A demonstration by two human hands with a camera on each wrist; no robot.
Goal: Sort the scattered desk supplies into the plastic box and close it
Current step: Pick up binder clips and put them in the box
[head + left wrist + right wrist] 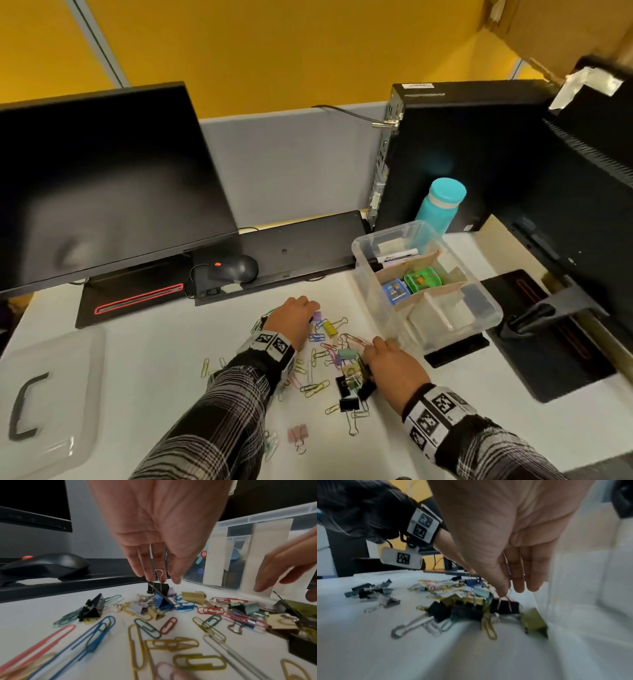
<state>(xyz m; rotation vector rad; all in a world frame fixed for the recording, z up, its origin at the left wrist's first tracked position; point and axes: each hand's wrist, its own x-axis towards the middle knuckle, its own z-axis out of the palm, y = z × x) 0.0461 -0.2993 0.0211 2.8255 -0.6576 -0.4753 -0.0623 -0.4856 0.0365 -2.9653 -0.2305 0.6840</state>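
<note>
Coloured paper clips (317, 387) and binder clips (349, 383) lie scattered on the white desk between my hands. My left hand (294, 318) reaches down at the far side of the pile. Its fingertips (162, 580) pinch the wire handle of a black binder clip (158, 588). My right hand (392, 365) is just left of the clear plastic box (387, 233). Its thumb and fingers pinch the wire handle of another black binder clip (505, 607). The box stands open, with cardboard dividers, markers and small coloured items inside. Its clear lid (51, 394) lies at the left.
A black mouse (234, 269) and an overturned keyboard (301, 250) sit behind the pile. A monitor (102, 185) stands at the back left. A computer tower (462, 154) and a teal bottle (440, 205) stand behind the box. A second monitor's stand (548, 325) is on the right.
</note>
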